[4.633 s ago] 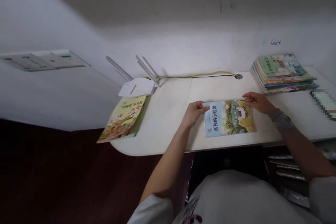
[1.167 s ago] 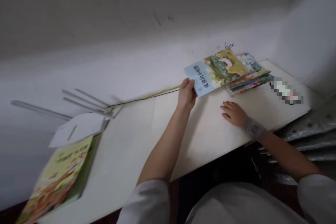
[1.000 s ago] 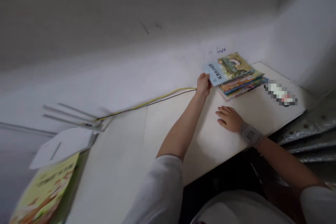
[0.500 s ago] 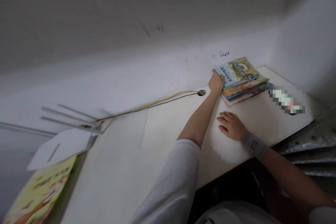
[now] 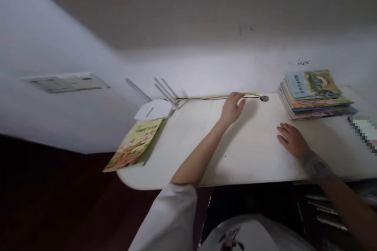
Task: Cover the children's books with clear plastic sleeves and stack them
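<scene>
My left hand is over the back of the white desk, near the yellow and black cables, with thumb and fingers apart and nothing in it. Resting on the desk, my right hand has its fingers spread and holds nothing. A stack of thin picture books lies to the right, beyond my right hand. At the desk's left end, a yellow-green book lies in front of a white router with grey antennas.
The cables run along the wall into a round hole in the desk. A blurred-out phone-like object lies at the right edge. A wall panel is at left. Plastic-wrapped items are below the desk at right.
My left hand has left the book stack and moved left over the desk. The view has turned left, bringing the whole router and yellow-green book into sight.
</scene>
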The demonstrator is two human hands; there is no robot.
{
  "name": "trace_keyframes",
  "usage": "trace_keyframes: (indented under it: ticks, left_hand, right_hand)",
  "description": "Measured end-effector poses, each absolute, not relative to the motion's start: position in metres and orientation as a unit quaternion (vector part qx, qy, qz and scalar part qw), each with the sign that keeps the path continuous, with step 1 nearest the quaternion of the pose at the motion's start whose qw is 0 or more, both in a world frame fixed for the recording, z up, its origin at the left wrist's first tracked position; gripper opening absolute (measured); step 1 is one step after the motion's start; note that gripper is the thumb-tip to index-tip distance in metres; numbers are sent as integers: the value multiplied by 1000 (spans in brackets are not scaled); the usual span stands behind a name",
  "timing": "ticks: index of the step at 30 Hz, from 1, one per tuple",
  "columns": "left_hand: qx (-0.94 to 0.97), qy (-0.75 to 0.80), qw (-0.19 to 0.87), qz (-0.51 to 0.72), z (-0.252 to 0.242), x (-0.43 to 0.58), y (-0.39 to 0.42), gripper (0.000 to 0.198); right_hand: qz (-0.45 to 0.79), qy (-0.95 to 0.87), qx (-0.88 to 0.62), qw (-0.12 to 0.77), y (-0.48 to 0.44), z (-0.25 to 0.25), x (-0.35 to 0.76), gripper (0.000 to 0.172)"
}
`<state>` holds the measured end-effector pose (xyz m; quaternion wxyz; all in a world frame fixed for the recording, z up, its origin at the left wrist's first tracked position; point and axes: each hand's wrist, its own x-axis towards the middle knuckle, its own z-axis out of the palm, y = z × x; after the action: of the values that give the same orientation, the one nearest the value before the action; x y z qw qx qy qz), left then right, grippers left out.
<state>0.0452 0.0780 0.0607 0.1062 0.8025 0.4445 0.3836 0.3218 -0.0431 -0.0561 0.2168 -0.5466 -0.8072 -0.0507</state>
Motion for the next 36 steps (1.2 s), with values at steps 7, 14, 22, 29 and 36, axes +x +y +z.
trace_keyframes:
  ticks: [7,14,22,29,36]
  left_hand:
    - [513,844,31,153,9,-154,45,57]
    - [510,851,56,111,-22,-166,42,70]
    - [559,819,9,128,-16,-154,30,48]
    - [689,690,-80,207,28,-77,-29,46]
    - [902,393,57,171,7,42,-124,51]
  right_hand:
    - [-68,-812,-538,216,-42,-60,324,44]
    - [-73,-813,-536,217,-42,-68,329,44]
    - [-72,-811,-537,218,-40,-67,332,44]
    - [-28,-754,-567,330,-39,-64,329,42]
    - [-3,-663,-584,468,-32,-31,307,45]
